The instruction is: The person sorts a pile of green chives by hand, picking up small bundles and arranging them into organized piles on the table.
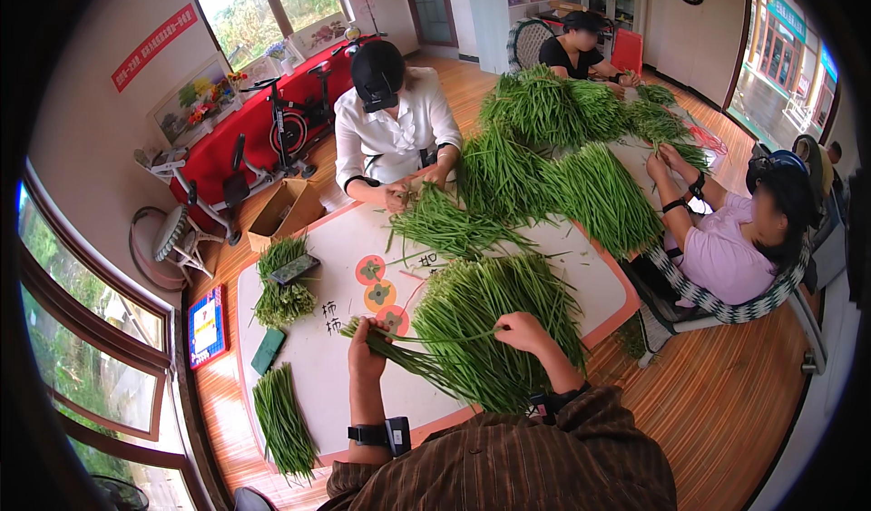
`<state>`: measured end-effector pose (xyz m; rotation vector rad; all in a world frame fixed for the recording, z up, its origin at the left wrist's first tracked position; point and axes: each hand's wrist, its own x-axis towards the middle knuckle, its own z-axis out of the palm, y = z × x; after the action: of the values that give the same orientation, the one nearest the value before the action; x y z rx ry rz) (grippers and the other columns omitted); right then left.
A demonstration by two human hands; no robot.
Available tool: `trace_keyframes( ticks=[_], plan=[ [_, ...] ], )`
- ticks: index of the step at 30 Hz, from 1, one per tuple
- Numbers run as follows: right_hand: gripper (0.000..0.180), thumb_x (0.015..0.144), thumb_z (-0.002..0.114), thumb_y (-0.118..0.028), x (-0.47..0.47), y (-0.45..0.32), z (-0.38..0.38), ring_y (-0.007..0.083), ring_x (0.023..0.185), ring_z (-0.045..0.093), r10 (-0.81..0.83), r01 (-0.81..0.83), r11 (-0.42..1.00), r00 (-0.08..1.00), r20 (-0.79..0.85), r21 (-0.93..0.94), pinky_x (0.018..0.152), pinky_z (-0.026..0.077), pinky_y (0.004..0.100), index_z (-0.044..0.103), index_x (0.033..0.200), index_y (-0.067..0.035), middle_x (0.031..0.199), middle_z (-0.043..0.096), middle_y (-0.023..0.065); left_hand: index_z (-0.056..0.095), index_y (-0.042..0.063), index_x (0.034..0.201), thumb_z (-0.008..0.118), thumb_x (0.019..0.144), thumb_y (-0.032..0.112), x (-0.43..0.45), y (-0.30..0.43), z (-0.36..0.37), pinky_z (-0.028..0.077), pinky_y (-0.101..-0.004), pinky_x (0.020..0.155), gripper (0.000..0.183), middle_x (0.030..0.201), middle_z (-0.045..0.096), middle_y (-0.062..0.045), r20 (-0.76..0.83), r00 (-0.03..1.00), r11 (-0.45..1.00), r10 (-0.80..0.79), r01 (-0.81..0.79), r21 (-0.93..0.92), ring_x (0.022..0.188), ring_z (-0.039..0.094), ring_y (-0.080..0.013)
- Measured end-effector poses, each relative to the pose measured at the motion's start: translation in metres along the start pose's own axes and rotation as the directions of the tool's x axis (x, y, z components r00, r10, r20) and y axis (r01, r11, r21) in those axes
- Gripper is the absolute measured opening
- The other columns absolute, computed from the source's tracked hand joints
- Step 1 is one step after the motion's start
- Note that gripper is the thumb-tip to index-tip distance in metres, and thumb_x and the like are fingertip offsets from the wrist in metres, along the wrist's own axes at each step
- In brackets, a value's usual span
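My left hand [368, 351] grips a thin bunch of long green flowering-chive stalks [425, 367], their budded ends poking out past the thumb. Between finger and thumb, my right hand [527, 334] pinches the far end of a stalk [446, 338] that stretches across from the left hand. Right below it lies a large heap of chive stalks [493, 300] on the white, orange-edged table [401, 395]. A neat bundle of stalks [284, 419] rests at the table's left front corner. Behind it are a green flat object [269, 351] and stacked bunches [284, 303] with a dark block [294, 269] on top.
Across the table a person in white [398, 123] handles a loose pile of stalks [456, 222]. Another person, in pink [728, 239], sits at the right; a third, in black [575, 55], sits farther back. Taller heaps [531, 113] cover the far side. A cardboard box [286, 213] stands beyond the left edge.
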<state>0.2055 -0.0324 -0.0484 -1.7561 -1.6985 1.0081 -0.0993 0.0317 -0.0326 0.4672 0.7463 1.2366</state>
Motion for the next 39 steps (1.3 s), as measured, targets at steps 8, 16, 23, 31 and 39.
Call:
trace_keyframes(
  ticks=[8, 16, 23, 31, 39],
  plan=[
    [0.022, 0.078, 0.06, -0.022, 0.014, 0.022, 0.003, 0.0271, 0.053, 0.053, -0.025, -0.053, 0.975, 0.939, -0.342, -0.216, 0.06, 0.047, 0.0411, 0.061, 0.072, -0.001, 0.059, 0.055, 0.0109, 0.05, 0.009, 0.089, 0.047, 0.089, 0.025, -0.007, 0.013, -0.014, 0.043, -0.0261, 0.052, 0.016, 0.063, 0.046, 0.002, -0.008, 0.996, 0.995, -0.089, 0.089, -0.042, 0.054, 0.047, -0.0113],
    [0.025, 0.077, 0.062, -0.026, 0.041, 0.011, 0.027, 0.0311, 0.082, 0.053, 0.015, -0.138, 0.953, 0.911, -0.412, -0.27, 0.063, 0.048, 0.0411, 0.061, 0.078, -0.001, 0.075, 0.058, 0.0121, 0.052, 0.005, 0.094, 0.048, 0.088, 0.022, -0.006, -0.012, 0.019, 0.04, -0.0259, 0.051, 0.018, 0.067, 0.049, -0.001, 0.07, 0.975, 0.975, -0.212, 0.206, 0.084, 0.054, 0.047, -0.0122],
    [0.021, 0.078, 0.061, -0.022, 0.045, 0.013, 0.03, 0.03, 0.083, 0.054, 0.034, -0.144, 0.964, 0.902, -0.431, -0.224, 0.064, 0.048, 0.0407, 0.061, 0.082, -0.002, 0.079, 0.059, 0.0116, 0.053, 0.004, 0.094, 0.052, 0.086, 0.02, -0.012, -0.027, 0.034, 0.039, -0.0266, 0.051, 0.018, 0.065, 0.049, -0.002, 0.073, 0.961, 0.959, -0.265, 0.255, 0.127, 0.054, 0.045, -0.0129],
    [0.021, 0.081, 0.057, -0.022, 0.026, 0.003, 0.018, 0.0226, 0.058, 0.057, -0.028, 0.084, 0.991, 0.888, -0.458, 0.101, 0.053, 0.044, 0.0329, 0.062, 0.085, -0.002, 0.069, 0.06, 0.0093, 0.047, 0.003, 0.113, 0.051, 0.086, 0.018, -0.011, -0.041, 0.047, 0.037, -0.0266, 0.051, 0.031, 0.06, 0.039, 0.001, 0.118, 0.944, 0.945, -0.308, 0.289, 0.154, 0.052, 0.04, -0.0123],
    [0.02, 0.077, 0.06, -0.02, 0.004, -0.051, 0.035, 0.0258, 0.062, 0.059, -0.227, 0.262, 0.931, 0.961, -0.158, 0.255, 0.056, 0.045, 0.0324, 0.06, 0.083, -0.001, 0.069, 0.06, 0.013, 0.054, 0.004, 0.091, 0.052, 0.087, 0.023, -0.01, -0.056, 0.056, 0.038, -0.0267, 0.053, 0.02, 0.062, 0.043, 0.001, 0.141, 0.925, 0.908, -0.353, 0.302, 0.292, 0.054, 0.041, -0.0125]
  ],
)
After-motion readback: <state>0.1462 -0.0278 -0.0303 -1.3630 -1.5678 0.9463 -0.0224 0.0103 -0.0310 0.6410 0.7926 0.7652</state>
